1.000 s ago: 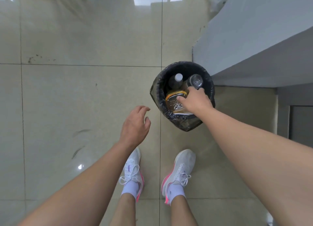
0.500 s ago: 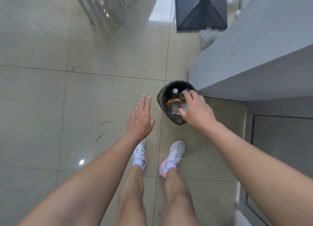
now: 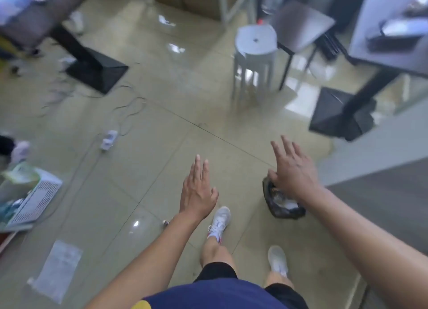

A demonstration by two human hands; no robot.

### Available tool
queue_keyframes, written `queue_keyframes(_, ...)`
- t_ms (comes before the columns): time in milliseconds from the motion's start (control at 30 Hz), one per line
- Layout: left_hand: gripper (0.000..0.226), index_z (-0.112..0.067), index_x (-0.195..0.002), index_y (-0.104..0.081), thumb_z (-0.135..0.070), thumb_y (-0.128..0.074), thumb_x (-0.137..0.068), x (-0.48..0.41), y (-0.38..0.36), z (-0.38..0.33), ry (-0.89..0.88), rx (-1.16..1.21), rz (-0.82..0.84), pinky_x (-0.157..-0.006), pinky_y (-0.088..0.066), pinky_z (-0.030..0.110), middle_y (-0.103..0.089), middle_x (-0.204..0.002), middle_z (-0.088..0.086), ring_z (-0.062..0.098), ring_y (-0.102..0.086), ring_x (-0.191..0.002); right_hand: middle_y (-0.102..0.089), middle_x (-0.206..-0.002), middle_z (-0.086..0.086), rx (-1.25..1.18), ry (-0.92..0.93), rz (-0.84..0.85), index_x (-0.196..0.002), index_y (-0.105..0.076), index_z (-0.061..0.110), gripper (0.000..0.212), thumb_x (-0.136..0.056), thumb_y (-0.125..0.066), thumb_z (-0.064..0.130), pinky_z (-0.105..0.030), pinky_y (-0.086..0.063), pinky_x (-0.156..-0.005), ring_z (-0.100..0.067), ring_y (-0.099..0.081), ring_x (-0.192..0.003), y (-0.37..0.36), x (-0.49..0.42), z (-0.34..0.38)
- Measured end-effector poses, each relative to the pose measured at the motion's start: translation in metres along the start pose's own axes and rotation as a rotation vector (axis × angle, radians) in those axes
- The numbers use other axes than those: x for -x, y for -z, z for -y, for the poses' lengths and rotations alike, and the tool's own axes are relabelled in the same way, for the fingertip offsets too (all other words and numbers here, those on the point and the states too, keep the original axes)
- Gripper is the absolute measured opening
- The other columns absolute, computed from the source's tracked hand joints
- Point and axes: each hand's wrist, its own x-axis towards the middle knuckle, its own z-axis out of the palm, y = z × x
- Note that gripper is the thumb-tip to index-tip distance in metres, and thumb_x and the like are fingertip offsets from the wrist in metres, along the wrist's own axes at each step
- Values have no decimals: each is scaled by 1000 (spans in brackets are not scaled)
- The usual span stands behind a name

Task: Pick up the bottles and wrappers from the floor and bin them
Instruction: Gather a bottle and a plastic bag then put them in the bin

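Though already part-filled with crumpled litter, hardly finished: small round bin (image 3: 284, 214), crinkly black liner, on the floor near the right shoe. Just above its rim, right hand (image 3: 293, 169), fingers spread, holding nothing; left hand (image 3: 198, 190) flat and empty too. Seemingly left to gather: flat clear wrapper (image 3: 56, 270) on glossy beige tiles, well off to the left. Farther out, smooth white plastic stool (image 3: 254, 44), round-topped.

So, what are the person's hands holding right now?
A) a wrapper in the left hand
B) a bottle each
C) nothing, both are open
C: the left hand and the right hand both show straight, spread fingers with nothing in them, the right one partly covering the bin in view.
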Motion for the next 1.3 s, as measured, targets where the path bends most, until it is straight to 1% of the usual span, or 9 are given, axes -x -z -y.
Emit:
queue_keyframes(233, 92, -8, -165, -12, -35, -58, -91, 157, 28, 16, 411, 103, -221, -117, -35, 40, 6, -174, 15, 29, -18, -159, -10, -172, -8, 48, 433, -33, -163, -12, 22, 85, -94, -57, 47, -48, -31, -119, -31, -15, -156, 51, 82, 71)
queue_keyframes(433, 89, -6, -164, -16, -35, -59, -92, 286, 51, 64, 739, 183, -388, -121, -31, 42, 2, -173, 17, 31, -15, -159, -16, -170, -7, 162, 807, -24, -160, -19, 22, 83, -92, -60, 46, -45, -34, -115, -30, -19, -153, 62, 154, 178)
queue_keyframes(533, 87, -7, -165, -13, -37, -57, -95, 359, 44, 97, 896, 200, -422, -121, -30, 41, 3, -174, 16, 29, -12, -160, -20, -168, -7, 187, 967, -13, -158, -23, 21, 81, -91, -62, 45, -46, -37, -112, -30, -24, -150, 50, 190, 247)
queue_keyframes(667, 86, -3, -164, -17, -32, -60, -95, 468, 9, 138, 1095, 247, -436, -120, -34, 45, -2, -173, 21, 34, -19, -159, -21, -165, -6, 238, 1169, 55, -155, -26, 21, 78, -90, -63, 42, -49, -41, -108, -32, -27, -146, 9, 251, 346)
queue_keyframes(767, 87, -3, -163, -20, -30, -64, -93, 550, -18, 173, 1229, 297, -467, -114, -41, 47, -7, -172, 23, 35, -21, -158, -21, -164, -8, 286, 1303, 121, -155, -25, 21, 78, -90, -64, 39, -49, -40, -107, -34, -27, -145, -34, 300, 425)
queue_keyframes(867, 88, 0, -162, -23, -27, -68, -90, 621, -43, 216, 1307, 335, -476, -106, -46, 47, -13, -169, 27, 39, -28, -155, -21, -164, -9, 345, 1379, 174, -155, -25, 21, 78, -90, -64, 38, -50, -40, -106, -36, -28, -145, -77, 346, 506)
queue_keyframes(1000, 87, -2, -161, -21, -26, -67, -92, 692, -47, 281, 1333, 357, -470, -104, -48, 47, -10, -171, 26, 39, -30, -154, -23, -161, -8, 371, 1419, 193, -155, -25, 21, 77, -90, -63, 37, -50, -42, -104, -35, -31, -142, -115, 393, 595)
queue_keyframes(1167, 86, -5, -164, -16, -30, -63, -96, 725, -30, 349, 1350, 405, -485, -112, -41, 46, -5, -173, 20, 34, -23, -157, -22, -162, -8, 429, 1406, 205, -157, -22, 22, 78, -91, -62, 36, -50, -42, -105, -35, -31, -143, -133, 422, 671)
queue_keyframes(1300, 85, -7, -164, -12, -33, -59, -98, 732, -20, 415, 1369, 426, -484, -114, -38, 44, 0, -173, 18, 32, -19, -158, -23, -162, -8, 435, 1397, 206, -156, -23, 21, 79, -91, -63, 36, -49, -43, -102, -35, -32, -142, -146, 422, 734)
